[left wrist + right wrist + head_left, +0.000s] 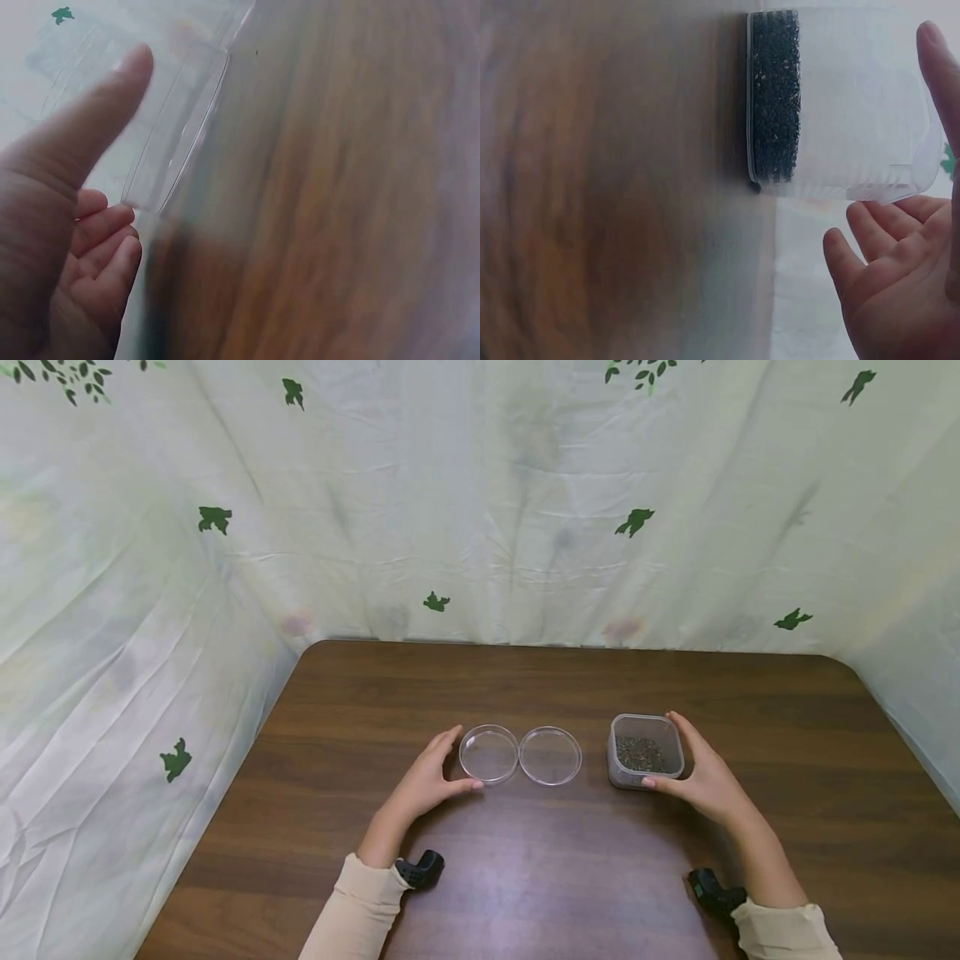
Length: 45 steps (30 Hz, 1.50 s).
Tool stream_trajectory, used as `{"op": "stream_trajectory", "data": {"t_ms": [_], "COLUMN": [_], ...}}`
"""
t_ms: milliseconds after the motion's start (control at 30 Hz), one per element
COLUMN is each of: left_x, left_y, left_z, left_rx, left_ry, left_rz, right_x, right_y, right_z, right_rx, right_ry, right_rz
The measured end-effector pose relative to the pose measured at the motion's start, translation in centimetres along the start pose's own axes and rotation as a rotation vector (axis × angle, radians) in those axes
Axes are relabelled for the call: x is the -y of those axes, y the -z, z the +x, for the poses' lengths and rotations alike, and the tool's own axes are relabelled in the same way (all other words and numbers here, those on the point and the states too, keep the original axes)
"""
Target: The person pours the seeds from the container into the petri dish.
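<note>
Two round, clear shallow dishes sit side by side on the wooden table (570, 877), the left dish (489, 754) right against the right dish (551, 757). My left hand (427, 781) is at the left dish, thumb at its near edge and fingers at its far left edge, spread rather than curled. To the right stands a clear, open plastic tub (622, 777) with dark grains (640, 753) in its bottom. My right hand (708, 781) spans the tub's right side, thumb at the near rim and fingertips by the far corner. In the right wrist view the grains (775, 97) form a thick dark layer.
A pale curtain (480, 510) with green bird and leaf prints hangs behind the table and along both sides. Each wrist carries a black device, one on the left (422, 869) and one on the right (716, 892).
</note>
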<state>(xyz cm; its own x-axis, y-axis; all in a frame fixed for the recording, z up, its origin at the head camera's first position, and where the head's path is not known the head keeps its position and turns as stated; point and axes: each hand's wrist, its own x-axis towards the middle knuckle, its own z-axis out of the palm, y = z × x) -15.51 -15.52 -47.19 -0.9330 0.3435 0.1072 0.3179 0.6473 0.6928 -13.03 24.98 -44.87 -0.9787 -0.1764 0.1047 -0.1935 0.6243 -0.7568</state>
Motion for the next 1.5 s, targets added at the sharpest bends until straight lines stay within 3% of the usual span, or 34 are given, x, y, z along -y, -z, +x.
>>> {"op": "stream_trajectory", "data": {"t_ms": [533,800,933,1033,1167,1500], "left_x": [0.5,0.5,0.6,0.7,0.7,0.4], "left_y": [-1.6,-1.6,-1.6,-1.7,-1.7,-1.6], "left_z": [0.1,0.1,0.1,0.1,0.2,0.3], "left_rx": [-0.090,-0.093,-0.095,-0.098,-0.099,-0.084], "left_ry": [-0.042,-0.043,-0.042,-0.042,-0.046,-0.037], "left_rz": [-0.102,-0.107,-0.107,-0.112,-0.126,-0.140], "right_x": [-0.7,-0.6,1.5,1.7,-0.2,-0.8], "right_y": [-0.8,-1.0,-0.7,-0.8,-1.2,-1.5], "right_z": [-0.2,-0.2,-0.5,-0.6,-0.3,-0.4], "right_rx": [-0.012,-0.012,-0.012,-0.014,-0.018,-0.055], "right_ry": [-0.050,-0.057,-0.052,-0.043,-0.026,-0.020], "right_rz": [0.091,0.132,0.167,0.219,0.285,0.316]}}
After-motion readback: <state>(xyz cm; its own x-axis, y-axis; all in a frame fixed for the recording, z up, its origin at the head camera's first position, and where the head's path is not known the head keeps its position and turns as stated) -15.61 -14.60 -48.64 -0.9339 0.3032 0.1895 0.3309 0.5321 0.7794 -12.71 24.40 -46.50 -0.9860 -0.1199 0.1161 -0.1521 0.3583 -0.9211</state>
